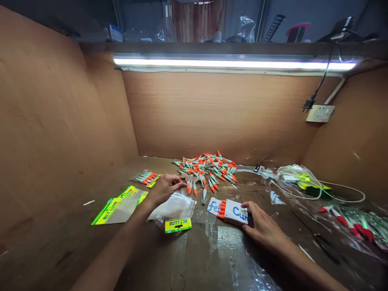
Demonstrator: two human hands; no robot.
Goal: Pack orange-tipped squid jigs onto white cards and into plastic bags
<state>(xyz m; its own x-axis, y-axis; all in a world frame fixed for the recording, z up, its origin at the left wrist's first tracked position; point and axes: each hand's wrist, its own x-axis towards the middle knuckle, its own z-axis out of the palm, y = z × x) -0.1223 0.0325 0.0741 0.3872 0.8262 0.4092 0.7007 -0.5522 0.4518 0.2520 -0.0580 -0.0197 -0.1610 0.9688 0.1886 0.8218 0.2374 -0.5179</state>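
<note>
A pile of orange-and-white fishing lures [207, 169] lies at the back of the wooden bench. My left hand [163, 188] reaches toward the pile's left edge, fingertips pinched together near a lure; what they hold is too small to tell. My right hand [263, 227] rests on a white card [235, 211] with blue lettering, holding a row of orange-tipped lures [221, 209] against it. Beneath my left wrist lies an empty clear bag with a yellow "BCT LURE" header [178, 224].
More yellow-headed bags [117, 205] lie at the left, and a filled lure packet [146, 178] sits behind them. Clear bags of red lures [348, 220], a white cable [333, 194] and packets clutter the right. A wall socket [320, 113] and a tube light [233, 64] are above.
</note>
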